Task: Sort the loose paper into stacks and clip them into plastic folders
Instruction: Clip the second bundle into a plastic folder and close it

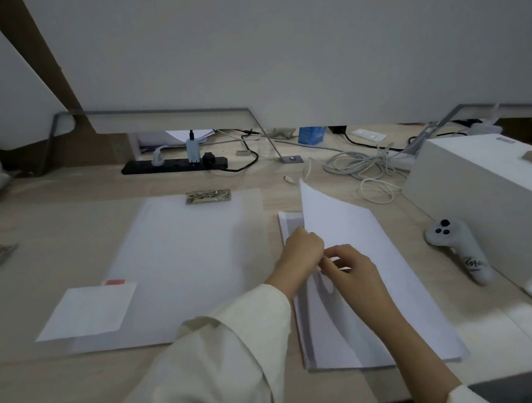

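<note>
desk [83, 377]: both hands' grip pinching raised sheet [335, 219] above stack [416, 316].

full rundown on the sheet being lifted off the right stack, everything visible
The lifted sheet is plain white paper, blank on the side shown. Its left edge is raised and curls upward, far corner highest, while its right side still lies on the paper stack. The left hand and right hand both pinch its near-left edge.

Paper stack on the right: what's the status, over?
Both hands on it: left hand and right hand pinching one lifted sheet off the paper stack. Clip folder waiting left. Nothing in the way.
</note>
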The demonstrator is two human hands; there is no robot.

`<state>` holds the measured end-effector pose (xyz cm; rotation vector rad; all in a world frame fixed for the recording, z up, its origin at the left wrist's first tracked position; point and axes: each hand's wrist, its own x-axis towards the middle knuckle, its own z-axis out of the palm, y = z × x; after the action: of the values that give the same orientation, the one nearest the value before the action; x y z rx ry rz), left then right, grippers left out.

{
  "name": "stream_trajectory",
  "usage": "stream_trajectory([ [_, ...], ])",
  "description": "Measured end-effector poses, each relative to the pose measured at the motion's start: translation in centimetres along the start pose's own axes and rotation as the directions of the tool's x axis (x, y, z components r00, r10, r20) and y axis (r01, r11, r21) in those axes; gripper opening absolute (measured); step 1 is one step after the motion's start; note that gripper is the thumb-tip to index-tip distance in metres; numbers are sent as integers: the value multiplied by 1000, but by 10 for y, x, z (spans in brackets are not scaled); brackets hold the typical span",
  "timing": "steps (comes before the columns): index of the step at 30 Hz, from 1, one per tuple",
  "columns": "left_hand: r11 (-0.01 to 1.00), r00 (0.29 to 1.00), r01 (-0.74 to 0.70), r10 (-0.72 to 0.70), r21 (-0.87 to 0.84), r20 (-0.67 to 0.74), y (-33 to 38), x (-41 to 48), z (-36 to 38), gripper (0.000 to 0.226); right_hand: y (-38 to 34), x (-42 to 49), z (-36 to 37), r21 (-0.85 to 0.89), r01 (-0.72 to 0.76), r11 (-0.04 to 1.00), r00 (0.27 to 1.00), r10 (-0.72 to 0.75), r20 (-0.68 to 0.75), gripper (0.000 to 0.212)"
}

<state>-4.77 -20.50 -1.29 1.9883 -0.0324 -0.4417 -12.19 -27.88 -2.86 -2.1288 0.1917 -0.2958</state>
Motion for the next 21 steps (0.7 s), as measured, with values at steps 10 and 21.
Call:
stream_trajectory([
  [10,858,904,-428,407,-283,-134,51,-69,-49,29,-7,17,-100,436,-169,884,953,259,-155,74],
  [21,775,849,-509,379,-375,-369,26,-82,-178,26,-89,33,-42,663,-176,727,976,39,216,24],
])
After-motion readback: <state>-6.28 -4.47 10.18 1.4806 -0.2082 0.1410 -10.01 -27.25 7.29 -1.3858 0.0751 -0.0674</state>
